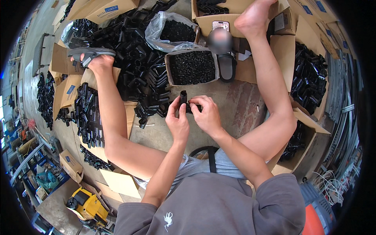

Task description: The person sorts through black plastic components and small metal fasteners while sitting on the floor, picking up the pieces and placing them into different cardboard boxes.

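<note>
Between my knees, my left hand [178, 123] is closed around a black plastic pipe fitting [183, 96], its open tube end pointing up. My right hand [206, 117] meets the fitting's right side, with thumb and fingers pinched together. Whatever small piece sits in that pinch is too hidden to make out. Just beyond my hands stands a carton [169, 70] full of small black parts [192, 66]. Farther back, a clear plastic bag [153, 31] holds more small black pieces [178, 31]. A large heap of black pipe fittings [135, 55] spreads to the left of both.
Cardboard boxes with black fittings stand on the left [88, 113] and right [309, 78]. A loose sandal [226, 67] lies beyond my hands, near a phone [220, 26]. Long metal lengths [344, 90] line the far right. At lower left is a yellow machine [90, 205].
</note>
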A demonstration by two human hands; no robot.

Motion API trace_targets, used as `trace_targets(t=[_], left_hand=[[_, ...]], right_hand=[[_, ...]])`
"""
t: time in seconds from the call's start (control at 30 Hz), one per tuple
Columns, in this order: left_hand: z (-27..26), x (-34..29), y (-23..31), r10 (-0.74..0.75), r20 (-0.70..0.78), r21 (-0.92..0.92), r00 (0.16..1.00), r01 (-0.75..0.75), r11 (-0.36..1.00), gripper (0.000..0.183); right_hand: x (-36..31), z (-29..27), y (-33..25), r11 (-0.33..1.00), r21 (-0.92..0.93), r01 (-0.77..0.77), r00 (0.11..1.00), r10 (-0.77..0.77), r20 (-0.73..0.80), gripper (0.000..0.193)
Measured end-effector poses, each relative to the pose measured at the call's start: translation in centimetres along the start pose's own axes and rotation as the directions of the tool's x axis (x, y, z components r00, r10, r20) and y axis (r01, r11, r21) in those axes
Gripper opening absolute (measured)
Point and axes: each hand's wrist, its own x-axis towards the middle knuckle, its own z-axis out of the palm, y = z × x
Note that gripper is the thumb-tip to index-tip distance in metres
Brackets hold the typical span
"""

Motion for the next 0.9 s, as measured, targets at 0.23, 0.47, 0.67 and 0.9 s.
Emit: trace_targets(t=[0.23,0.47,0.67,0.9], left_hand=[[0.5,-0.1,0.7,0.020,0.000,-0.007,1.000,-0.020,1.000,0.033],[0.6,-0.1,0.7,0.036,0.001,0.026,0.999,-0.036,0.999,0.034],[0.7,0.0,0.8,0.041,-0.008,0.028,0.999,-0.041,0.999,0.034],[0.8,0.0,0.8,0.052,-0.009,0.042,0.999,-0.052,0.998,0.033]], right_hand=[[-0.5,0.1,-0.2,0.994,0.096,-0.048,0.998,0.052,-0.045,0.016],[-0.7,0.3,-0.2,0.998,0.007,0.059,0.993,-0.058,-0.106,0.015],[-0.5,0.7,0.4,0.992,0.005,0.125,0.982,-0.123,-0.141,0.015],[-0.8,0.9,0.6,0.986,0.059,0.156,0.980,-0.147,-0.136,0.016]])
